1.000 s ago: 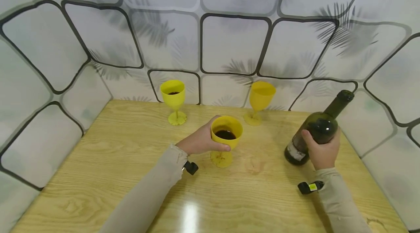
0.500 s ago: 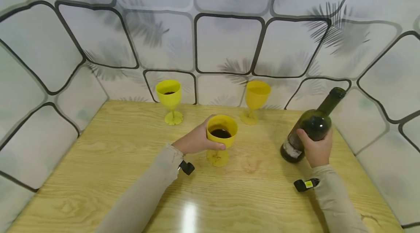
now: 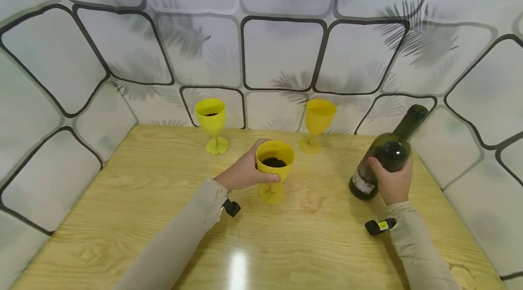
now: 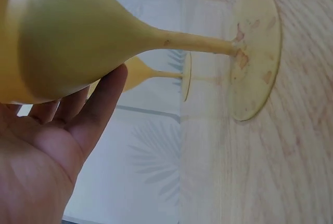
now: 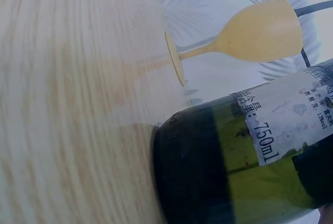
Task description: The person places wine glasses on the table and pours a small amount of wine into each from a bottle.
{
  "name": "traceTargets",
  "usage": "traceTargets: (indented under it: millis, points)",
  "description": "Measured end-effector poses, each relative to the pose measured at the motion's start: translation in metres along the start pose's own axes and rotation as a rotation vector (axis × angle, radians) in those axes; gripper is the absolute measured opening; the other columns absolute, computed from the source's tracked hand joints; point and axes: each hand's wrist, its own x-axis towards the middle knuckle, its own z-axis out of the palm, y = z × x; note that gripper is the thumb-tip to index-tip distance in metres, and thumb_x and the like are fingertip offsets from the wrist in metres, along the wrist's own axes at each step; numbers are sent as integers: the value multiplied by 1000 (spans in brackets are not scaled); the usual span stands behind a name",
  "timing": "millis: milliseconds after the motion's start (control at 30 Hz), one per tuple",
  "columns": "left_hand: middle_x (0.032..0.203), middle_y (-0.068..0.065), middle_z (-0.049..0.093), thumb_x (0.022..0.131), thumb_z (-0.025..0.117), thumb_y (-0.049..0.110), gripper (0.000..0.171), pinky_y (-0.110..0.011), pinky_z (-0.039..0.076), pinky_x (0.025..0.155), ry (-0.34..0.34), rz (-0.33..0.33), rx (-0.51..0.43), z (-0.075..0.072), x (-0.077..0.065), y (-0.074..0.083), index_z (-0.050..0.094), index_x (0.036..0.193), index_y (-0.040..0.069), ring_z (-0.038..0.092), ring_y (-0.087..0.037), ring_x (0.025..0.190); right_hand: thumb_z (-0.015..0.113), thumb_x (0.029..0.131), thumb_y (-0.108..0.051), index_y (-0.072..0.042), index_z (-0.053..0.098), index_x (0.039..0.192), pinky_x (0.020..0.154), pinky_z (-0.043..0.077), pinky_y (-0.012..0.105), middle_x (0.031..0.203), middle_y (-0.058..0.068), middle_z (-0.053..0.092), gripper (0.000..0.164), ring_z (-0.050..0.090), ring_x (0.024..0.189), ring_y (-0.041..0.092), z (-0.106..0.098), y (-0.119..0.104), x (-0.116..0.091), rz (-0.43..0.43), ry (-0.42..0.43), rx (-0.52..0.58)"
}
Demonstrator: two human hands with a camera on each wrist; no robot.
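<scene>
A yellow goblet (image 3: 284, 168) with dark liquid in it stands near the middle of the table. My left hand (image 3: 244, 171) holds its bowl, thumb across the near side. The left wrist view shows the goblet's round foot (image 4: 255, 52) against the tabletop. On the right, my right hand (image 3: 394, 183) grips a dark green wine bottle (image 3: 390, 150) round its body, with the thumb on the near side. The bottle's neck points up and its mouth has no cap that I can make out. A white label marked 750ml (image 5: 283, 115) shows in the right wrist view.
Behind, a second yellow goblet (image 3: 211, 122) with dark liquid stands left and a third yellow goblet (image 3: 318, 120) stands right, both near the back wall (image 3: 282, 54). Patterned walls border the wooden table (image 3: 135, 199) at the back and both sides.
Both hands keep their holds on the goblet and the bottle. Everything in the head view shifts slightly left, walls included, as the camera turns; no object visibly moves on the table.
</scene>
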Motion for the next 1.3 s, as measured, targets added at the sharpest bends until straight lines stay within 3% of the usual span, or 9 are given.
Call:
traceTargets:
  millis: [200,600,967,1300]
  points:
    - [138,-1,55,84,88,18,84,-44,50,104,71,-12,14,-1,-3,-2,37,150,22,58,-27,122,82,82,-7,-13,41,155,105,38,24,127,-15,53,84,50,121,7,2,-2,1,33,-29,-53]
    - [138,-4,51,87,86,26,83,-45,54,97,248,-32,32,-7,7,-6,34,152,22,56,-26,119,82,82,-5,-13,39,156,106,39,25,131,-12,51,86,49,125,8,1,-3,0,25,-52,-26]
    - [138,-4,51,91,82,36,85,-48,51,102,311,-52,107,-21,30,-9,29,155,20,57,-25,121,81,83,-5,-13,38,157,106,38,25,132,-11,51,87,48,125,9,-4,-4,0,19,-45,-23]
    - [141,-7,50,95,78,30,81,-45,49,105,345,-34,70,-31,55,-14,27,156,15,55,-24,123,82,82,-7,-13,39,156,104,39,26,130,-13,51,86,49,123,8,-4,-1,0,33,-40,-43]
